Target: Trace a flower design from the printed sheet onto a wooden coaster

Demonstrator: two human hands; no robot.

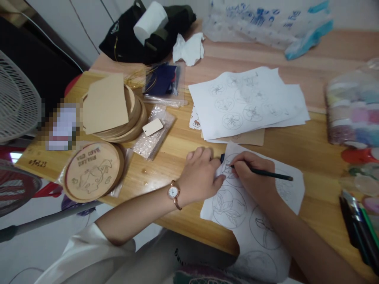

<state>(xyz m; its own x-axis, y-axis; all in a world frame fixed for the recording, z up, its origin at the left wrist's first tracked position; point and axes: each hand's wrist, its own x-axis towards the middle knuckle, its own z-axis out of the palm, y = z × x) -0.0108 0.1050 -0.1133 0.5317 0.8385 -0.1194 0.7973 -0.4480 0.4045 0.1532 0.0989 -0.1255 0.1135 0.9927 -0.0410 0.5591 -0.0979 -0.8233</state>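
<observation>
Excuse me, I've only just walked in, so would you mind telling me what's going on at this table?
A person is working at a wooden table. Their right hand holds a slim black pencil against a sheet of circled floral sketches. Their left hand, wearing a wristwatch, rests at the sheet's edge. More sketches and an engraved wooden disc lie nearby.
</observation>
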